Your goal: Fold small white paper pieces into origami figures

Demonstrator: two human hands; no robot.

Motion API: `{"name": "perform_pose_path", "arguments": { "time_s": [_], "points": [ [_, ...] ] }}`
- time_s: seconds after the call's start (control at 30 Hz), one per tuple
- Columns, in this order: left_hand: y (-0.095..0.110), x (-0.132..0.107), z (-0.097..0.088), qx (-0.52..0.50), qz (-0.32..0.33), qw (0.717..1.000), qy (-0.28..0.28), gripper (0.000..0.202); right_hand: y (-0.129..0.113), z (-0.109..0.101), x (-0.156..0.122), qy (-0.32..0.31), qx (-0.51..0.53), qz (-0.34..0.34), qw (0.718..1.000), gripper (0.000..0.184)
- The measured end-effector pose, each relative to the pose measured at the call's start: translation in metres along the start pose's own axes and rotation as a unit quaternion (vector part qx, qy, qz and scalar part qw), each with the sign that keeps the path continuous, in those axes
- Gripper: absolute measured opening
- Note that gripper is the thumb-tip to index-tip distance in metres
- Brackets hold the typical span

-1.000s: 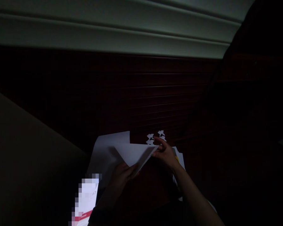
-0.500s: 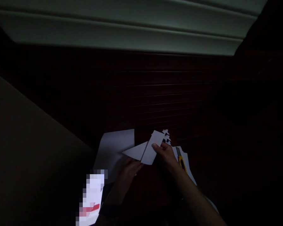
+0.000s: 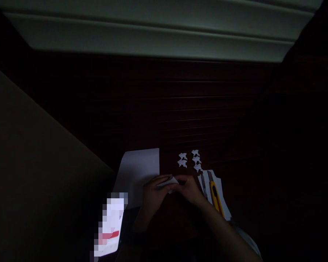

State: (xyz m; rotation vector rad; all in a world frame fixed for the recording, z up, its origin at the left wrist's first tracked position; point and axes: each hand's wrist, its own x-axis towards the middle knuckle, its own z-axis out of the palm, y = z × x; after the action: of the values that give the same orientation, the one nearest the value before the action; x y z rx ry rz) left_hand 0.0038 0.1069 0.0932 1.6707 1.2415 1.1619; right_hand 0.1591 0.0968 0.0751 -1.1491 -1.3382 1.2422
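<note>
A folded piece of white paper [image 3: 172, 182] is pinched between my two hands, and much of it is hidden by the fingers. My left hand [image 3: 155, 191] grips it from the left, with the fingers curled over the top and the thumb below. My right hand [image 3: 190, 188] holds its right end, fingers and thumb closed on the edge. Beyond the hands lie several small folded paper figures [image 3: 182, 163] in two columns. A white sheet [image 3: 140, 163] lies to the left, partly behind my left hand.
To the right, a yellow utility knife [image 3: 215, 194] and a dark slim tool [image 3: 203, 185] rest on a stack of white paper [image 3: 224, 203]. A lit phone screen [image 3: 112, 225], partly blurred, is at the lower left. A ribbed dark surface [image 3: 196, 109] rises behind; the scene is dim.
The paper, earlier spread as a pointed flap beside a rectangle, is now smaller and mostly covered by both hands. My hands have come closer together and lower, uncovering the small figures.
</note>
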Motion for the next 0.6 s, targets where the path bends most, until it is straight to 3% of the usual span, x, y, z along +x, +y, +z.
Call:
{"name": "perform_pose_path", "arguments": {
  "time_s": [0.13, 0.3, 0.4, 0.6],
  "points": [
    [-0.007, 0.001, 0.000, -0.005, -0.019, 1.000, 0.002, 0.017, 0.001, 0.000, 0.001, -0.004, -0.002, 0.001, 1.000, 0.021],
    [-0.002, 0.003, -0.008, -0.010, -0.002, 1.000, 0.003, 0.016, -0.010, -0.006, 0.002, 0.003, 0.054, -0.011, 0.998, 0.037],
    [0.002, 0.002, -0.008, -0.003, -0.010, 1.000, 0.008, 0.014, -0.015, -0.012, 0.002, -0.008, 0.082, -0.003, 0.997, 0.035],
    [0.007, -0.001, -0.008, 0.001, -0.152, 0.988, 0.029, 0.027, -0.019, -0.013, -0.003, 0.011, 0.113, 0.019, 0.993, 0.028]
  ]
}}
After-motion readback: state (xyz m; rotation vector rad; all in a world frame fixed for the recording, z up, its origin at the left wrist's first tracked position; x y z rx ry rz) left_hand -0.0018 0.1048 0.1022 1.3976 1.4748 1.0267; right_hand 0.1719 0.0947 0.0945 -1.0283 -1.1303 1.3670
